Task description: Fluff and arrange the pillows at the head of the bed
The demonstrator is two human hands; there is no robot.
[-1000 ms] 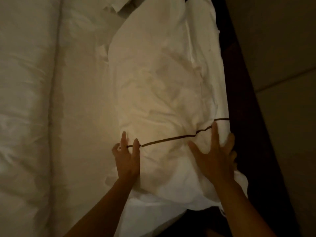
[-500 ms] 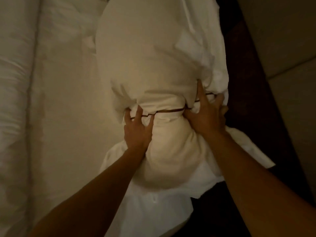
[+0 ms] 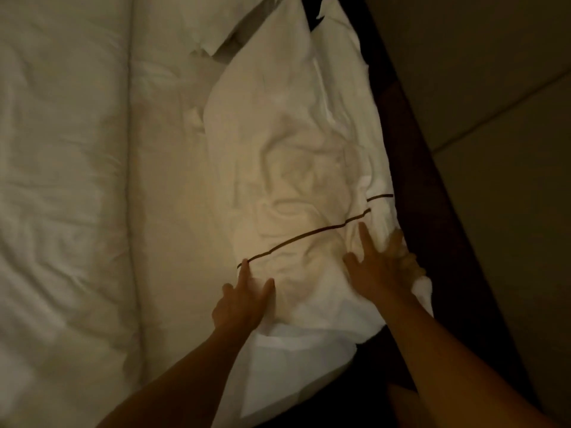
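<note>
Two hands, left hand [image 3: 242, 299] and right hand [image 3: 381, 268], press flat, fingers spread | long rumpled white brown-striped pillow [image 3: 296, 168] | lengthwise, pointing away along dark headboard [image 3: 432, 211]

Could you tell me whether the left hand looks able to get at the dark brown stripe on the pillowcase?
Probably yes: the left hand rests on the pillow, its longest fingertip at the near end of the dark brown stripe, with nothing lying between them.
</note>
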